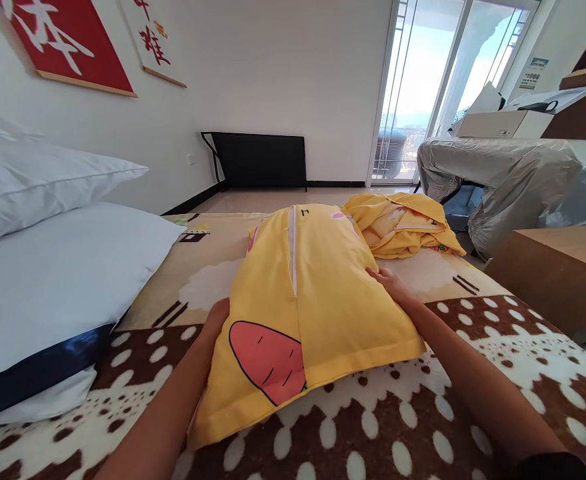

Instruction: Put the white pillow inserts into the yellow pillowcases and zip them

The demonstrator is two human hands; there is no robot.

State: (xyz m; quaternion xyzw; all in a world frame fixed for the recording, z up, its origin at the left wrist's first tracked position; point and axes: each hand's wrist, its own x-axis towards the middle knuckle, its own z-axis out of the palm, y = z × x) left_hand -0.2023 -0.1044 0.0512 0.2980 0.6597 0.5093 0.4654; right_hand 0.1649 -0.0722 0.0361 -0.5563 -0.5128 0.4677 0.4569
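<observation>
A plump pillow in a yellow pillowcase (337,300) lies on the bed in front of me. Its case has a big carrot print at the near left corner and pink marks at the far end. A pale zipper (293,253) runs down the far half of the upper face, its slit slightly parted. My left hand (219,312) holds the pillow's left side, with the fingers mostly hidden against the fabric. On the right side my right hand (389,281) grips the edge, fingertips pressed to the cloth. Beyond it lies a crumpled yellow cloth (403,223) with similar prints.
White pillows (67,267) are stacked at left on the patterned blanket (353,427). To the right stand a cardboard box (557,273) and plastic-covered furniture (503,160) bearing a white box (505,124). A black panel (263,160) leans against the far wall.
</observation>
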